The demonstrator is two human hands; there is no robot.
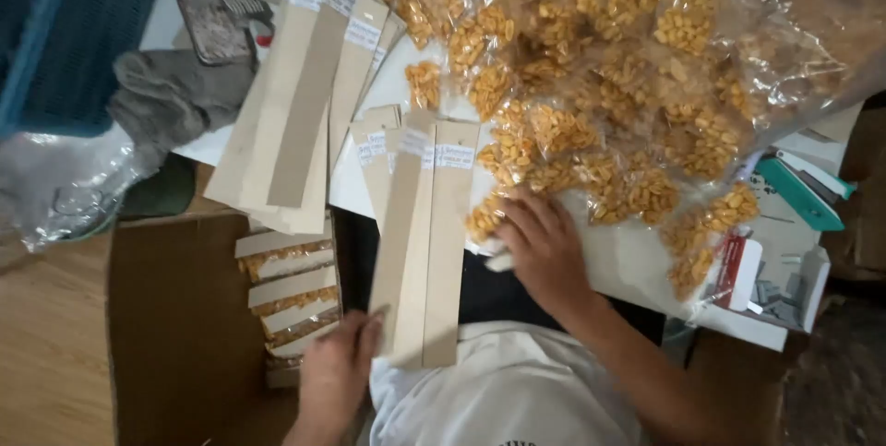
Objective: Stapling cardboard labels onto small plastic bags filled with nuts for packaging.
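A white tabletop [637, 266] sits in the middle, with wood floor [46, 344] showing at the far left. On the left edge is a blue basket [74, 31]. Next to it lie a grey cloth [171, 95] and a crinkly clear bag [65, 183]. Below them is an open brown box [175, 335]. Inside the box, at its right side, packed strips [288, 294] of snacks lie in a stack.

Above the box, long brown cards [305, 95] are spread out like a fan on the tabletop. Each has a small white label at the top.

The left hand [337, 372] is at the bottom, just right of the box. Its fingers touch the lower edge of a few cards [425, 243] that hang off the tabletop edge. Its grip is loose, and I cannot tell if it pinches them.

The right hand [544, 248] rests on the tabletop to the right of those cards. Its fingers are bent over a small snack pack [484, 220] and hold it down at the near edge of the pile.

Behind it is a big pile of packs [600, 68], all clear and full of yellow bits. At the far right lie a green stapler [803, 192] and a small open white box [780, 289].
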